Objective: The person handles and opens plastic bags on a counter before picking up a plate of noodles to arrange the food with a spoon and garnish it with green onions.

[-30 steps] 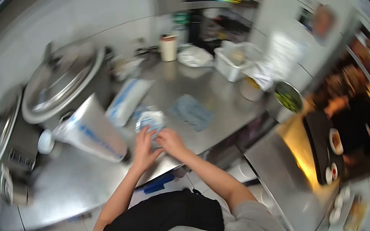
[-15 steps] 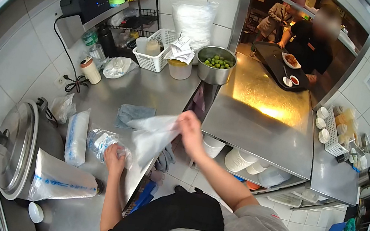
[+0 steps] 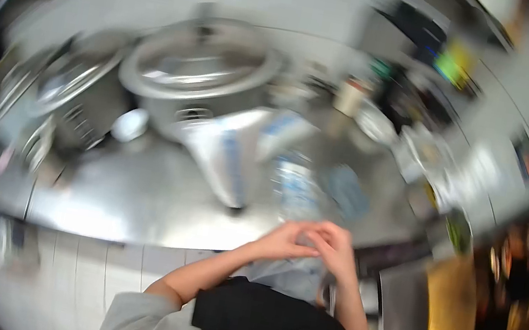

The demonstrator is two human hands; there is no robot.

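My left hand point(image 3: 285, 241) and my right hand point(image 3: 338, 249) meet at the front edge of the steel counter, fingertips pinched together. Below them hangs a clear plastic bag point(image 3: 294, 273), its upper edge between my fingers. Just beyond my hands lies a clear pack with blue print point(image 3: 299, 188). A blue-grey cloth point(image 3: 348, 191) is to its right. Further left, a white plastic sleeve with a blue stripe point(image 3: 231, 152) lies slanted on the counter, with another blue-marked plastic roll point(image 3: 284, 133) behind it. Motion blur softens the details.
A large lidded pot point(image 3: 203, 71) stands against the wall, with another lidded pot point(image 3: 86, 83) to its left. Near them is a white bowl point(image 3: 130, 125). A beige bottle point(image 3: 351, 97) and a white basket point(image 3: 413, 151) stand at the back right.
My view has swung left toward the pots. My hands, apart before with the right holding the bag out, are now together, and the bag hangs below them in front of my body.
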